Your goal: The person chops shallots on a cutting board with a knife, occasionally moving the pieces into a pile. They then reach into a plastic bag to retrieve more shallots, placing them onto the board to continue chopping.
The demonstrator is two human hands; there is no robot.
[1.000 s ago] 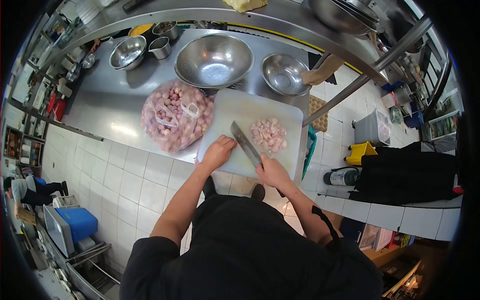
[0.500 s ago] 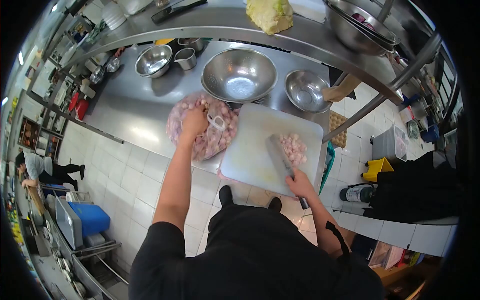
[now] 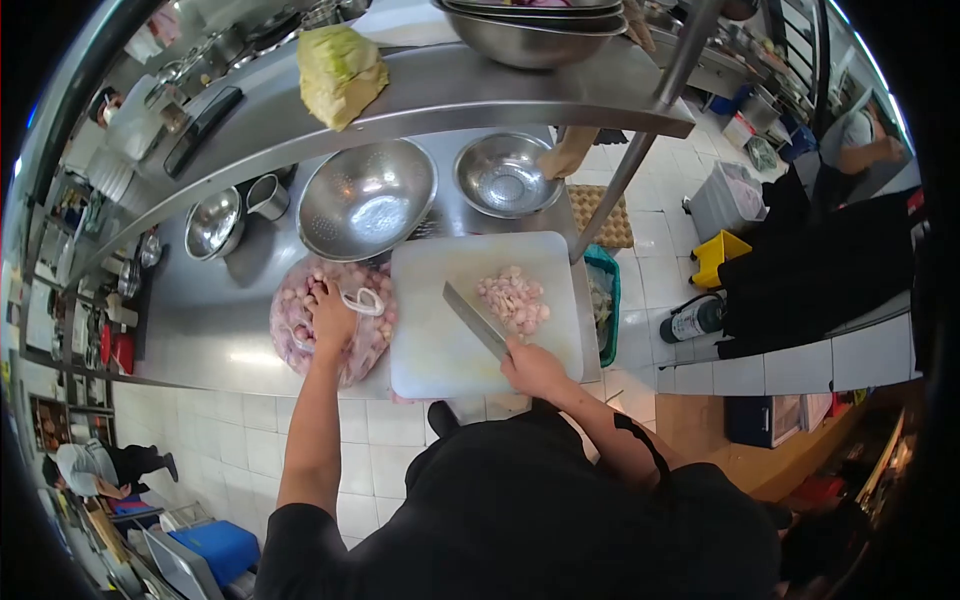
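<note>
**Knife (image 3: 475,320) slanting across the cutting board (image 3: 425,370), left hand (image 3: 332,313) in the bag of bulbs (image 3: 288,325)**

The knife's handle is hidden in the right hand (image 3: 533,368), whose fingers are clenched around it; whether the blade touches the board is hard to make out. Its long axis runs diagonally, tip toward the board's far left corner, handle toward the near right one. Peeled pieces (image 3: 514,300) lie heaped just right of the blade. The board sits at the near edge of the counter (image 3: 190,330), by its right end. Left of it, also along the near edge, stands the bag; the left fingers reach among its bulbs, the tips partly hidden, so I cannot tell whether they grasp any. Beyond stand a large colander (image 3: 368,200) and a smaller steel bowl (image 3: 508,175). The overhead shelf (image 3: 440,105) covers the counter's far edge.
</note>
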